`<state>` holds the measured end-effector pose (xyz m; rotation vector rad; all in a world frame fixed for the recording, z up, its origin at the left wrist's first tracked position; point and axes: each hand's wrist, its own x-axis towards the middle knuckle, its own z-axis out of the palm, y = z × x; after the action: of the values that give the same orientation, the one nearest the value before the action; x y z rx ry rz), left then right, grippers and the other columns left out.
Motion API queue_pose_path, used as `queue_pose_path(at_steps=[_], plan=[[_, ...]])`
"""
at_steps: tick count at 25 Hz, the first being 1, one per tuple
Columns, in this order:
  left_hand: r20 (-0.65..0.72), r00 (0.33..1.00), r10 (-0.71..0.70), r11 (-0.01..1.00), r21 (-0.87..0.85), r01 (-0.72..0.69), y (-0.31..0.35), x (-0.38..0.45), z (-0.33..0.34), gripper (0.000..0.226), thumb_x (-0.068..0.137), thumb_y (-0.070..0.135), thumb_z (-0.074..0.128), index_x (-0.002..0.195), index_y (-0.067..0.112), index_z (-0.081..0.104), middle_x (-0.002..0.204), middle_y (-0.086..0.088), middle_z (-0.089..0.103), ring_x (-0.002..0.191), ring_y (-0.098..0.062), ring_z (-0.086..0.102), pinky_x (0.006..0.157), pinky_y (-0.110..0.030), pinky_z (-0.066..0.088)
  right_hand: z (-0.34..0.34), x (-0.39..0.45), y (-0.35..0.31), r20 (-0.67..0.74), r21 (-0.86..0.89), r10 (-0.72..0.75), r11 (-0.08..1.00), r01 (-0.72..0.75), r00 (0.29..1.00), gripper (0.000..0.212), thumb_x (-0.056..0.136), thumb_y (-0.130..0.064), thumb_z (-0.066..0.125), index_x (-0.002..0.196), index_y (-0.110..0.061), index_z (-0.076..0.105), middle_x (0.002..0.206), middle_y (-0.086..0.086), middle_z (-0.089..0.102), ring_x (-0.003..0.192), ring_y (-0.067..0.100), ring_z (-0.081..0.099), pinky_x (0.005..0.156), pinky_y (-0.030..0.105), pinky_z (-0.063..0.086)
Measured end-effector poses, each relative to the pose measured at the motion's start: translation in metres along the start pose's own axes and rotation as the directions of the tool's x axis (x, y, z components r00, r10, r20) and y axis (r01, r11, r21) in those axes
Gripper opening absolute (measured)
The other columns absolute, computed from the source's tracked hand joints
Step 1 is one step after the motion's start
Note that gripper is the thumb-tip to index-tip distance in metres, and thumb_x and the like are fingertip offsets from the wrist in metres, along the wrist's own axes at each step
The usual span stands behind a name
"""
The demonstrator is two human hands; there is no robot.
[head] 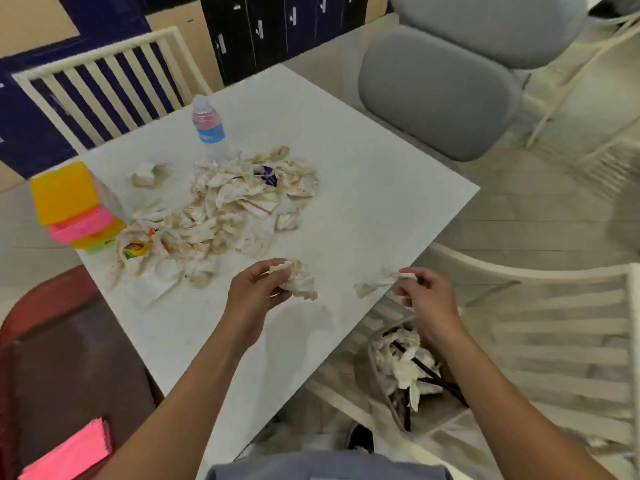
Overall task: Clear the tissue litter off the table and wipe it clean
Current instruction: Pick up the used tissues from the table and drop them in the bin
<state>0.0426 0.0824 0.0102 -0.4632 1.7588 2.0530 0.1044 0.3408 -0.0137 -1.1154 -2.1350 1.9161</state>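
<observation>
A heap of crumpled, stained tissues [228, 209] with a few wrappers lies across the middle of the white table [363, 174]. My left hand [254, 292] grips a crumpled tissue wad [299, 282] just above the table's near part. My right hand [424, 297] pinches a thin tissue strip [375, 284] at the table's right edge. Below that hand, beside the table, stands a bin lined with a clear bag [401, 368], with white tissues inside it.
A water bottle [209, 128] stands behind the heap. Stacked yellow and pink boxes [74, 206] sit at the table's left edge. A grey chair [440, 91], white slatted chairs [561, 348] and a dark red chair [62, 341] with pink cloth [72, 452] surround the table.
</observation>
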Motion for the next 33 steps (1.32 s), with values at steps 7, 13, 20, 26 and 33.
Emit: queue_pose_path(at_steps=[7,13,20,26,33], plan=[[0.133,0.989,-0.073,0.985,0.165,0.050,-0.055,-0.029,0.109,0.011,0.085,0.002,0.067,0.091,0.011,0.069,0.088,-0.007,0.068,0.078,-0.019,0.066,0.070,-0.028,0.057,-0.099,0.001,0.099,-0.075,-0.151,0.162,0.974,-0.172,0.984,0.020,0.078,-0.004,0.066,0.089,-0.020,0.070,0.079,0.006,0.069,0.066,0.017,0.062,0.064,0.034,0.050],[0.144,0.987,-0.068,0.869,0.495,-0.013,-0.105,-0.048,0.173,0.016,0.080,0.004,0.070,0.086,0.011,0.057,0.074,-0.001,0.059,0.058,-0.006,0.055,0.055,-0.018,0.046,-0.131,-0.008,0.130,0.039,-0.250,0.206,0.949,-0.190,0.978,0.049,0.075,-0.016,0.066,0.122,-0.030,0.057,0.091,0.003,0.069,0.079,0.016,0.062,0.078,0.032,0.050],[0.223,0.970,-0.101,0.736,0.673,-0.078,-0.117,-0.048,0.176,0.028,0.078,0.017,0.074,0.102,0.024,0.061,0.099,0.008,0.058,0.087,-0.006,0.058,0.070,-0.019,0.046,-0.132,-0.018,0.102,0.037,-0.194,0.188,0.965,-0.177,0.982,0.027,0.084,-0.016,0.067,0.110,-0.020,0.065,0.090,0.002,0.067,0.077,0.015,0.063,0.076,0.032,0.051],[0.179,0.983,-0.041,0.794,0.603,-0.077,-0.084,-0.033,0.110,0.017,0.079,0.022,0.069,0.094,0.029,0.068,0.098,0.006,0.066,0.088,-0.011,0.064,0.070,-0.023,0.051,-0.071,-0.027,0.040,0.160,-0.163,0.110,0.983,-0.084,0.981,0.018,0.086,-0.017,0.064,0.103,-0.024,0.067,0.084,0.005,0.068,0.076,0.017,0.065,0.072,0.034,0.055],[0.036,0.997,0.073,0.863,0.499,-0.081,-0.029,-0.007,-0.022,0.011,0.082,0.020,0.070,0.088,0.030,0.069,0.090,0.004,0.068,0.083,-0.015,0.066,0.078,-0.033,0.054,0.076,-0.033,-0.021,0.364,-0.220,0.000,0.972,0.086,0.931,0.015,0.089,-0.018,0.064,0.105,-0.020,0.066,0.086,0.008,0.066,0.082,0.020,0.067,0.075,0.034,0.053]])
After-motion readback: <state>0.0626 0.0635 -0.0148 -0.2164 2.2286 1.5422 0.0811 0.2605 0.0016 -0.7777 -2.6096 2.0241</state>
